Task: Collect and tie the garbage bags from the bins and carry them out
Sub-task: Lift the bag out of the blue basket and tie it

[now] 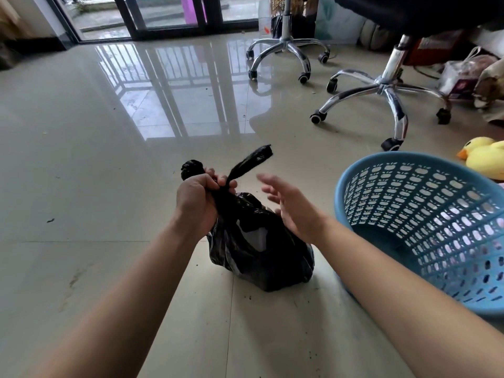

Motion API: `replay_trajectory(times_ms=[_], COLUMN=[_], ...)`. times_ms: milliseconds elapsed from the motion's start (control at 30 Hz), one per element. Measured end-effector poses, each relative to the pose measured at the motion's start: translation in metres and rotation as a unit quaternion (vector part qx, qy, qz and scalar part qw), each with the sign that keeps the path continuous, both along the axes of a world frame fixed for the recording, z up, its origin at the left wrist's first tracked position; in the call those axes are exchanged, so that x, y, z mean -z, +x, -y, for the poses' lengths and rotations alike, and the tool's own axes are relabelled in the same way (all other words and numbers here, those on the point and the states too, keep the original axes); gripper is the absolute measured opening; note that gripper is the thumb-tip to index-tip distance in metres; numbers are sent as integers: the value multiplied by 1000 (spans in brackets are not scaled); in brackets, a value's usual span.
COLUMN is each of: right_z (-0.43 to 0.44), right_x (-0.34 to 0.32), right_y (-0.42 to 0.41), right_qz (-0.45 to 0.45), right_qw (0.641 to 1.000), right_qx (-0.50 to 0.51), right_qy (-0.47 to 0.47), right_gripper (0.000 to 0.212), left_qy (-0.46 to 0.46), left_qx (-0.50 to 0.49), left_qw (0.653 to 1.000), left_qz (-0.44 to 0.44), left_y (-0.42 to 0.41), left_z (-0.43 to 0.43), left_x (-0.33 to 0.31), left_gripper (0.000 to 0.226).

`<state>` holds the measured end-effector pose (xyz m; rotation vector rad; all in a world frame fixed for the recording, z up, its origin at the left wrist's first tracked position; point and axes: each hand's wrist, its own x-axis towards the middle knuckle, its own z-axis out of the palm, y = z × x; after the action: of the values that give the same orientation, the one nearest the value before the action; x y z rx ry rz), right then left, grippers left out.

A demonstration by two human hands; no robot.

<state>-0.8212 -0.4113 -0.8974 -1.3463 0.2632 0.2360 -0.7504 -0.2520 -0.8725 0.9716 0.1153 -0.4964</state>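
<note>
A full black garbage bag point(259, 249) sits on the tiled floor in front of me. My left hand point(200, 196) grips its gathered neck, with one black tail bunched above my fist and another tail sticking up to the right. My right hand point(289, 205) hovers just right of the neck, fingers spread and holding nothing, slightly blurred. A blue perforated plastic bin point(425, 225) lies tipped toward me on the floor at the right, close beside the bag.
Two chrome swivel-chair bases point(381, 85) stand on castors at the back right. A yellow duck toy point(485, 156) lies behind the bin. Bags and clutter line the right wall. Dark-framed glass doors point(163, 17) are at the far end across glossy floor.
</note>
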Motion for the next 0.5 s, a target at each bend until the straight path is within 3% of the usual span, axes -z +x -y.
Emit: replay_trajectory(times_ms=[100,200,267,367,433,500], right_z=[-8,-20,-19,4,14,11], right_x=[-10,11,38,70,79,87], right_y=[16,39,46,33,20,14], right_qz=[40,21,-21,-98,-132,-126], right_qw=[998,982,962,909,862,837], right_qx=[38,180,259,377,438,465], right_qy=[3,-60,-82,-148,-219,-260], right_gripper=[23,31,38,44,48,48], left_qy=[31,50,24,-2,114,234], left_qx=[43,55,-15,-227,-323,-351], left_qw=[998,997,999,963,924,897], left_qz=[14,10,-31,-144,-170,-131], left_y=[-9,-16,-13,0,4,4], left_z=[-1,-5,-14,-48,-71,-79], left_x=[2,11,29,64,83,92], left_gripper=[27,33,51,39,30,34])
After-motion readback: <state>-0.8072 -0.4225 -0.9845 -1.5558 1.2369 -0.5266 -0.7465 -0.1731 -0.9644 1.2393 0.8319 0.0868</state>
